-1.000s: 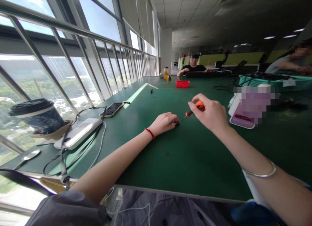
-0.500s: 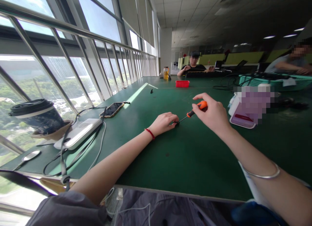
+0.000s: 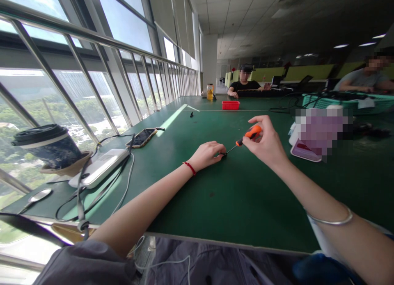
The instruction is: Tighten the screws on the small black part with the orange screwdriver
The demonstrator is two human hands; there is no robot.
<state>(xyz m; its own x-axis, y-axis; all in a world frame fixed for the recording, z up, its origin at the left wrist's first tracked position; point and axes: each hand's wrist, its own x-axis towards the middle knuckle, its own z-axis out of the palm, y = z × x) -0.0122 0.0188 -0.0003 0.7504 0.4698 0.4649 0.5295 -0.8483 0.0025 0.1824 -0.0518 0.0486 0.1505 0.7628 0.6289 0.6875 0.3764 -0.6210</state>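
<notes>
My right hand (image 3: pixel 263 139) grips the orange and black handle of a screwdriver (image 3: pixel 253 133) between thumb and fingers. The thin metal shaft slants down to the left, and its tip meets a small black part (image 3: pixel 224 154) at table level. My left hand (image 3: pixel 211 153) rests on the green table (image 3: pixel 240 207) and pinches that black part with its fingertips. Most of the part is hidden under the fingers, so its kind does not show. A red cord circles my left wrist, a silver bangle my right forearm.
On the left are a lidded paper cup (image 3: pixel 46 145), a white box-shaped device (image 3: pixel 100 168) with cables, a phone (image 3: pixel 141 137) and a spoon (image 3: pixel 40 194). Further off lie a red tray (image 3: pixel 230 106), a jar (image 3: pixel 209 92) and a teal basket (image 3: pixel 347 106). Two people sit beyond.
My right hand has turned slightly around the screwdriver handle, shifting its grip; the tip stays on the black part. My left hand keeps still. The far person's hand has lowered to the table.
</notes>
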